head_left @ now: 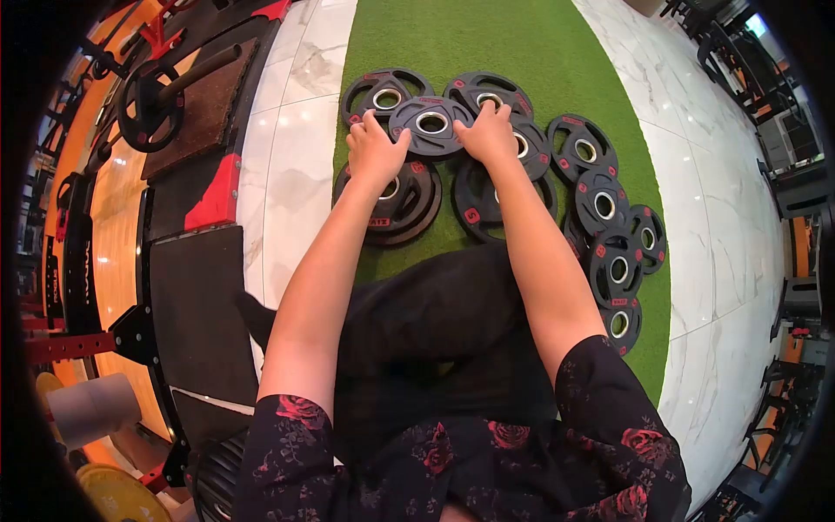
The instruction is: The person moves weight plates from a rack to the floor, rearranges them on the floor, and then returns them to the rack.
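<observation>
Both my hands grip a small black weight plate (431, 144) with a metal ring at its centre, one at each side. My left hand (377, 154) has its thumb on the plate's left part, fingers around the edge. My right hand (490, 135) holds the right edge, thumb on top. The plate overlaps a larger plate (358, 96) at the back left and another plate (513, 94) at the back right. Below my left hand lies a stack of plates (417, 204). Under my right wrist is a large plate (470, 209), with a smaller one partly hidden above it.
Several more plates (584, 187) lie overlapping in a column on the right of the green turf (487, 39). White marble tiles (722, 261) flank the turf. To the left are black mats (204, 304) and a loaded barbell (152, 104). My bent leg (426, 313) is in front of me.
</observation>
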The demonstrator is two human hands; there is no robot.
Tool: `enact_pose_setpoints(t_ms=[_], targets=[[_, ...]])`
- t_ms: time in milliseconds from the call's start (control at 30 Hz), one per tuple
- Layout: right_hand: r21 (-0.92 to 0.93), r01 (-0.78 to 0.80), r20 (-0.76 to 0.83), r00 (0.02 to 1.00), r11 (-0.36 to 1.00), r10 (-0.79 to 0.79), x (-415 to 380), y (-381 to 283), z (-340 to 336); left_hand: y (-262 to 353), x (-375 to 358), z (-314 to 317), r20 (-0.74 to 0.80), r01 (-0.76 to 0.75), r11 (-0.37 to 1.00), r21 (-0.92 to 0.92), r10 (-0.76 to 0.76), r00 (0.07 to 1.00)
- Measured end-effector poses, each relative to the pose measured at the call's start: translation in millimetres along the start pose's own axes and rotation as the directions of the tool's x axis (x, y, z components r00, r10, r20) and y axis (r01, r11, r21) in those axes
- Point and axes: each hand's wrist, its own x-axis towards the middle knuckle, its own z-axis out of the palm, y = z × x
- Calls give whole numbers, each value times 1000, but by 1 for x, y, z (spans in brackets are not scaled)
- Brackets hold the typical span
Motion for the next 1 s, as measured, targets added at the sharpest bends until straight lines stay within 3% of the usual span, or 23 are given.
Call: enact_pose_setpoints(t_ms=[300, 500, 667, 1000], targets=[[-83, 53, 3, 999, 995, -52, 52, 1, 56, 6, 70, 77, 157, 93, 979, 181, -122, 980], [-165, 51, 96, 995, 985, -35, 66, 2, 75, 4, 76, 103, 151, 166, 967, 195, -196, 969], [-115, -62, 172, 982, 991, 81, 72, 4, 76, -4, 80, 111, 128, 173, 976, 136, -190, 973], [-116, -61, 139, 987, 991, 77, 69, 4, 76, -9, 74, 108, 136, 140, 986, 96, -152, 979]])
